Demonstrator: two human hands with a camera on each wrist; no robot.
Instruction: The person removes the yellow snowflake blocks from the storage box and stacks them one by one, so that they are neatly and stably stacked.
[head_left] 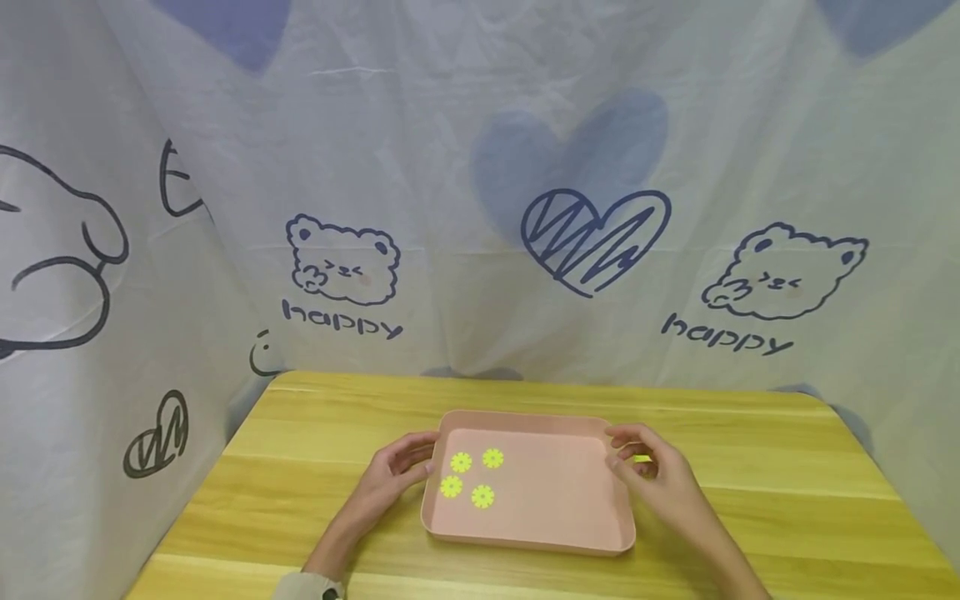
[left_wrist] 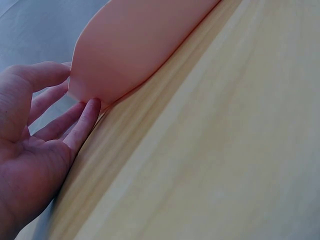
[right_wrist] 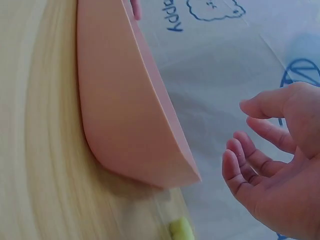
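A shallow pink tray sits on the wooden table. Inside, toward its left end, lie several small yellow flower-shaped pieces. My left hand is at the tray's left side; in the left wrist view, its fairly straight fingers touch the outside of the pink wall. On the other side is my right hand, loosely curled near the tray's right wall. The right wrist view shows a gap between those fingers and the tray, with nothing held.
A yellow-green object, partly hidden behind my right hand in the head view, lies just off the tray's right end. Wood-grained tabletop surrounds the tray. A white printed curtain hangs behind the table and along its sides.
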